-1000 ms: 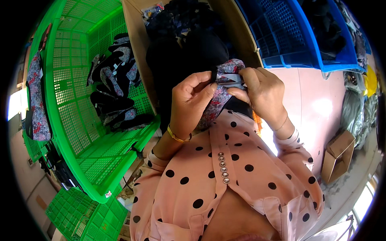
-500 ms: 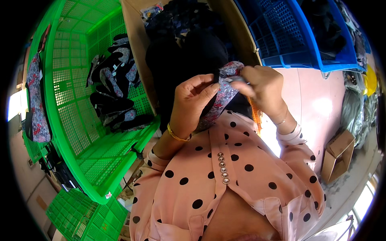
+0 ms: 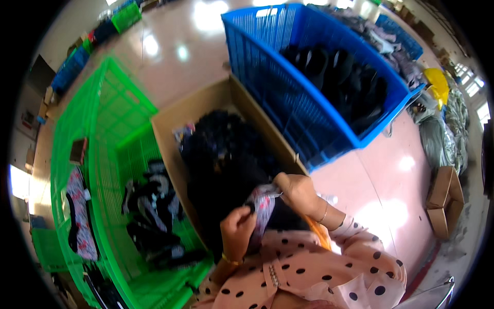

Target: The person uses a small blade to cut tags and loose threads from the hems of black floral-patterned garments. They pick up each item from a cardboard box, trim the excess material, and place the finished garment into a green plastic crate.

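Handling flowered cloth [image 3: 264, 208], near end of a cardboard box [image 3: 200, 101].
Left hand [image 3: 238, 230] and right hand [image 3: 297, 192], nearly closed, seem to pinch it; next move likely calls for steady grips.

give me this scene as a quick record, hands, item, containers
left hand: pinching the floral fabric piece
right hand: gripping its upper end
cardboard box: ahead, dark scraps inside
green crate: left of box, holds fabric pieces
blue crate: right of box, holds dark items
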`<state>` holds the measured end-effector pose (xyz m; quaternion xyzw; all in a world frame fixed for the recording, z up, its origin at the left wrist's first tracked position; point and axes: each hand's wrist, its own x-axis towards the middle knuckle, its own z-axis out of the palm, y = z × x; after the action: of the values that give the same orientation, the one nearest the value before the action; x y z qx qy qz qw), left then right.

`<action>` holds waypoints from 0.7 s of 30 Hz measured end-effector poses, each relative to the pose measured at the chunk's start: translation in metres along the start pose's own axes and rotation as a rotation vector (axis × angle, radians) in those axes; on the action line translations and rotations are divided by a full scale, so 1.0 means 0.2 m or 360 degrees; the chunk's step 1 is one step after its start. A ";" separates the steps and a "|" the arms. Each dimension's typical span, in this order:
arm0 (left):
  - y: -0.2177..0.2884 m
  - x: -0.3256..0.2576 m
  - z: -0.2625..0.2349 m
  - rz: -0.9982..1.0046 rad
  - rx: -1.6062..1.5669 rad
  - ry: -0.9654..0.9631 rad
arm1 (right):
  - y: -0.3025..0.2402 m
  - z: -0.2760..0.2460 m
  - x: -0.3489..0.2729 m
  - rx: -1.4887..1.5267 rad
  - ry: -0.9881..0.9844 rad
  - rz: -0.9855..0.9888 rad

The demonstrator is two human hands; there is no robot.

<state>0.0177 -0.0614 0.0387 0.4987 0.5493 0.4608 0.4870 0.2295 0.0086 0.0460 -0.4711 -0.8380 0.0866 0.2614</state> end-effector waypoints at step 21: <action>0.18 0.03 -0.17 -0.0483 -0.0350 -0.0728 | -0.04 0.06 0.06 0.2065 -0.1294 0.0005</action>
<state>-0.0125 -0.0532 0.0782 0.4459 0.4404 0.3151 0.7126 0.2120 0.0164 0.0429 -0.1555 -0.6488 0.7283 0.1565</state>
